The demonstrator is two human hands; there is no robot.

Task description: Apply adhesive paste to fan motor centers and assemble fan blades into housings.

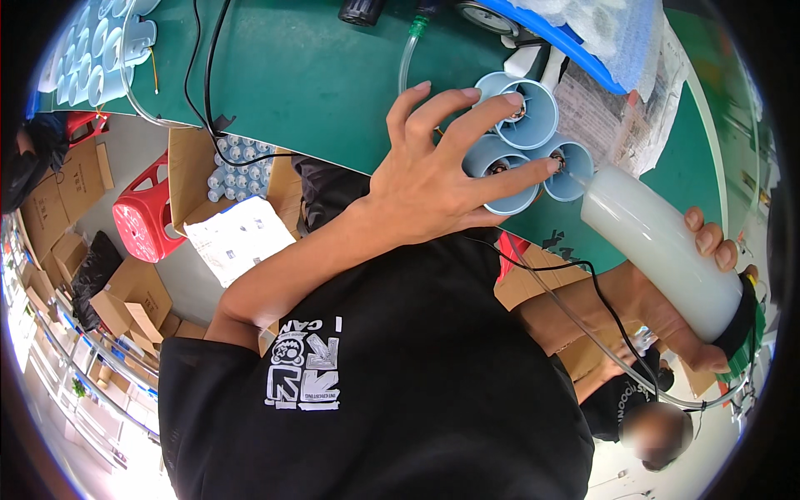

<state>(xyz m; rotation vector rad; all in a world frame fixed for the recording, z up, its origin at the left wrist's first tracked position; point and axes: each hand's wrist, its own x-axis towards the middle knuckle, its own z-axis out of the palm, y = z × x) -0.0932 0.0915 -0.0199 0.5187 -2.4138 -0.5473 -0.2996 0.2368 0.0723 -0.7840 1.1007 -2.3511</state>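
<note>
My left hand (pixel 429 171) reaches over a cluster of light blue plastic cups, its fingers spread and stretched across their open mouths. One fingertip is at the rim of the right-hand cup (pixel 573 190); another lies over the upper cup (pixel 546 117). The thumb is partly hidden beside the lower cup (pixel 512 202). Small metallic parts show inside the cups. My right hand (pixel 667 308) is wrapped round a thick, milky white dispensing syringe (pixel 658 242), tilted with its thin tip pointing into the right-hand cup. Its rear end has a black and green cap (pixel 746 329).
The cups sit on a green table (pixel 292 75) with black cables (pixel 208 67), a clear hose (pixel 407 62) and newspaper (pixel 596 112). More blue cups (pixel 104 50) stand far left. A red stool (pixel 142 212) and a carton (pixel 192 179) are below. Another person (pixel 621 408) is at lower right.
</note>
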